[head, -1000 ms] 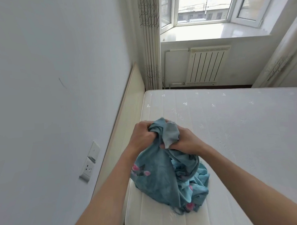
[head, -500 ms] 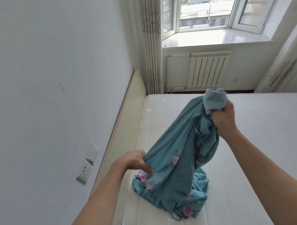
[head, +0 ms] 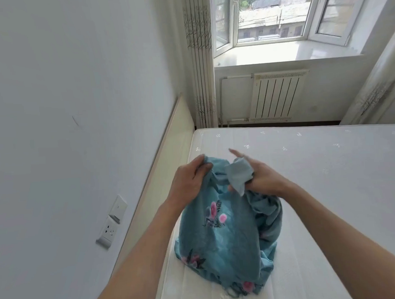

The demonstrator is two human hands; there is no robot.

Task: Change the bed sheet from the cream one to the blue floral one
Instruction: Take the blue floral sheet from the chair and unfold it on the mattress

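The blue floral sheet hangs bunched from both hands, its lower folds resting on the near left part of the bare white mattress. My left hand grips the sheet's upper edge on the left. My right hand holds a pale blue corner of the same sheet, with the index finger stretched out forward. Both hands are close together above the pile. No cream sheet is in view.
A cream headboard runs along the white wall on the left, with a switch and socket on that wall. Beyond the bed stand a white radiator, a bay window and patterned curtains on both sides.
My right hand, raised high to the right half a second ago, has come back down beside my left hand. My left hand has risen from the pile's side to the top edge.
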